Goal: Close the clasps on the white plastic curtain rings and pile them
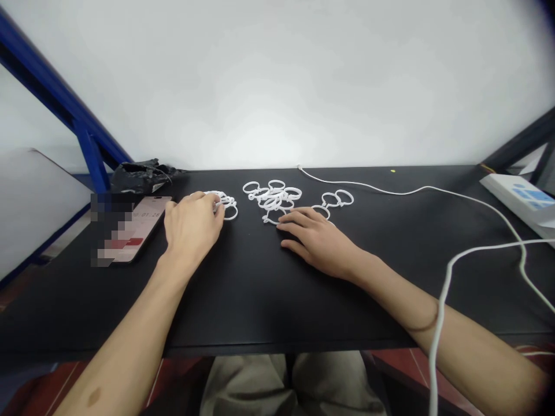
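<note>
White plastic rings lie in loose groups on a black table [243,289]. My left hand [191,228] rests at the left group of rings [228,203], fingers curled onto them. A middle pile of rings [273,196] sits further back. My right hand [318,237] lies flat with its fingers stretched out, the fingertips touching a ring [271,217] at the front of that pile. A small linked set of rings [336,199] lies just beyond the right hand.
A phone [139,226] with a lit screen lies left of my left hand. A crumpled black bag [141,173] sits behind it. White cables [433,190] cross the right side, near a white power strip [520,199]. A blue frame [87,138] stands at left.
</note>
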`<state>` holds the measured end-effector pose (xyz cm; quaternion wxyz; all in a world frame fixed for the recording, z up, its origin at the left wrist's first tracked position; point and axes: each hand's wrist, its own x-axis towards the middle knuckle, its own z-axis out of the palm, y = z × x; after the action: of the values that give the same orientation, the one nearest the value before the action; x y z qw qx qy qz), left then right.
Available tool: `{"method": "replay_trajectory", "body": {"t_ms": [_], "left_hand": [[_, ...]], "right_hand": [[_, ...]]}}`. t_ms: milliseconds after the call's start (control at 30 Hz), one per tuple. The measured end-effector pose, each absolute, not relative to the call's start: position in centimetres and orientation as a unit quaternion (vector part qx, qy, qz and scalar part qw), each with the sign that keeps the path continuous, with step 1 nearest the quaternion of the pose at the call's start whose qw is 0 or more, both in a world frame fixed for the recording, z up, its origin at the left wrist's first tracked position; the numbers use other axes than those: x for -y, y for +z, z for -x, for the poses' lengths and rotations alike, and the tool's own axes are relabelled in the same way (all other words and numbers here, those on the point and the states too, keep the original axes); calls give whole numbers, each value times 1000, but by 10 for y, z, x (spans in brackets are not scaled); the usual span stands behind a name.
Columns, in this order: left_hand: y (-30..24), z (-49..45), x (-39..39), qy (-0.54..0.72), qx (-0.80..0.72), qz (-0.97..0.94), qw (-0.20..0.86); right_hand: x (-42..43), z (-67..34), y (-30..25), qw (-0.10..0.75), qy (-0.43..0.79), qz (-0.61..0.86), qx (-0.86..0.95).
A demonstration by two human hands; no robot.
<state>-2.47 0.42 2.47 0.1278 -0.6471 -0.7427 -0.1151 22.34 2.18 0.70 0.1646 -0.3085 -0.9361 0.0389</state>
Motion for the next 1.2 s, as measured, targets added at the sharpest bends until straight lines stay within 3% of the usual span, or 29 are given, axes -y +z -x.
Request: {"method": "replay_trajectory", "body": {"t_ms": [300, 500, 700, 867, 1033, 1200], "left_hand": [[20, 16, -5, -231, 670, 686, 167], [12, -10, 0, -283, 511, 811, 25], [14, -20, 4, -308, 516, 796, -77], [19, -18, 5, -344, 505, 775, -162], [22, -18, 7, -348, 520, 725, -289], [19, -20, 8, -318, 517, 754, -251]], "right_hand": [[-22, -223, 5, 226, 72, 286, 928], [-18, -222, 7, 341, 124, 311, 879], [-14, -219, 16, 426, 163, 323, 829], [-15, -219, 15, 431, 169, 349, 815], [-15, -219, 12, 363, 175, 402, 822], [-10, -219, 14, 336, 188, 416, 824]]}}
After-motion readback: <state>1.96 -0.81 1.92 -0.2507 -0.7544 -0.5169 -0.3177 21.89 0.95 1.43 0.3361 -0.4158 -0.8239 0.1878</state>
